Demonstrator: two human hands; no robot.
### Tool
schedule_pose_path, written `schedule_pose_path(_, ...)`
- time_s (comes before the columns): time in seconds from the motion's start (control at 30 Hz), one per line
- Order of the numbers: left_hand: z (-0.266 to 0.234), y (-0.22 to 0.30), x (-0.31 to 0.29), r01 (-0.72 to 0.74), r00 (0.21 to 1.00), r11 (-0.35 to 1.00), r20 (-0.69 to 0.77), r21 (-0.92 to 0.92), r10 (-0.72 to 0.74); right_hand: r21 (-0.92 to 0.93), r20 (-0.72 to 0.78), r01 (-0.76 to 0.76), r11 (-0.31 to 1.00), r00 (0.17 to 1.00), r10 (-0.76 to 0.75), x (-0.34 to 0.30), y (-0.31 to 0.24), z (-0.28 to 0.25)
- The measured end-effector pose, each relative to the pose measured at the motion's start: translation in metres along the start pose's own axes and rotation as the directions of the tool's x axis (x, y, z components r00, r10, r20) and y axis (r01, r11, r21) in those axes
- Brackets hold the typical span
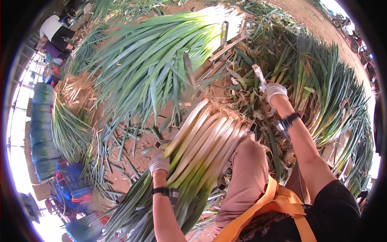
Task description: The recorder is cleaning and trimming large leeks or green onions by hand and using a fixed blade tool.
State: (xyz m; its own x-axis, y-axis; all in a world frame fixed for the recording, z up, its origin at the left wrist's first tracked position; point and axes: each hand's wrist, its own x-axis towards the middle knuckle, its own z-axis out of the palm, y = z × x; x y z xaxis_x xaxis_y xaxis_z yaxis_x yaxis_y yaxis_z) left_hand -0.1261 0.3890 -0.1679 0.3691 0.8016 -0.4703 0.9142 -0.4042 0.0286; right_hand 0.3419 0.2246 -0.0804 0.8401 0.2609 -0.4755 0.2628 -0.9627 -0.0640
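A bundle of long green onions (201,141) lies slanted before me, beside my bent knee, its white stalks and tangled roots at the upper end and its green leaves running down to the lower left. My left hand (159,163), in a pale glove, is closed at the left edge of this bundle around the outermost stalk; some fingertips are hidden. Off to the right, away from the bundle, my right hand (276,91), gloved too, grips a slim white-wrapped thing (259,74) that points up and away; its kind does not show clearly.
A big heap of green onions (157,48) rests on a metal frame (219,52) at the far side. More onions (322,80) stand to the right over loose leaf scraps. Blue crates (42,129) are stacked at the left. A person (56,32) bends over at far left.
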Motion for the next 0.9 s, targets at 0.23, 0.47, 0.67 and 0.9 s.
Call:
schedule_pose_path(0.23, -0.011, 0.000, -0.024, -0.099, 0.967, 0.988, -0.244, -0.115, 0.069, -0.298, 0.463, 0.839, 0.455, 0.544, -0.700, -0.111, -0.114, 0.080)
schedule_pose_path(0.47, 0.024, 0.019, -0.056, -0.093, 0.975, 0.993, -0.194, 0.074, 0.106, -0.320, 0.361, 0.919, 0.232, 0.344, -0.866, -0.079, -0.158, 0.181)
schedule_pose_path(0.67, 0.022, 0.033, -0.034, -0.033, 0.998, 0.999, 0.050, -0.035, 0.035, -0.317, 0.376, 0.909, 0.270, 0.382, -0.844, -0.075, -0.159, 0.188)
schedule_pose_path(0.9, 0.006, 0.036, -0.022, 0.020, 0.971, 0.998, 0.238, -0.061, -0.005, -0.367, 0.362, 0.887, 0.281, 0.414, -0.835, -0.097, -0.156, 0.167)
